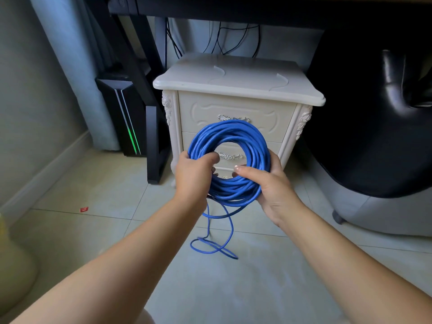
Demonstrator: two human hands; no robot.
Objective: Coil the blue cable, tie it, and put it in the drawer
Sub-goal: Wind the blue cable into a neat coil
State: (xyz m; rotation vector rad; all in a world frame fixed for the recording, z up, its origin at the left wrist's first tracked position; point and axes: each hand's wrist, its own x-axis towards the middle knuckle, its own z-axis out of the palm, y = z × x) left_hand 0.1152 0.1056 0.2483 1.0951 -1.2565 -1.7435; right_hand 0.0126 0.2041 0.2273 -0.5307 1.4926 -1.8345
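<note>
Currently left grip (194, 176) and right grip (275, 188) clasp blue cable (230, 130) coil, tail trailing on floor (257, 277). Closed drawers (236, 108) of nightstand (233, 76) behind it; PC tower (124, 118) left.

Lost the loose end of the blue cable (236, 133) to blur at 6 o'clock, most of the lower drawers (231, 149) behind its coil, the black chair (397, 90) past 3 o'clock.

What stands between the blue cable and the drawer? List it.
The visible drawers look shut, so a closed front blocks the blue cable. Both the left hand and right hand grip the coil, and a loose tail hangs to the floor.
</note>
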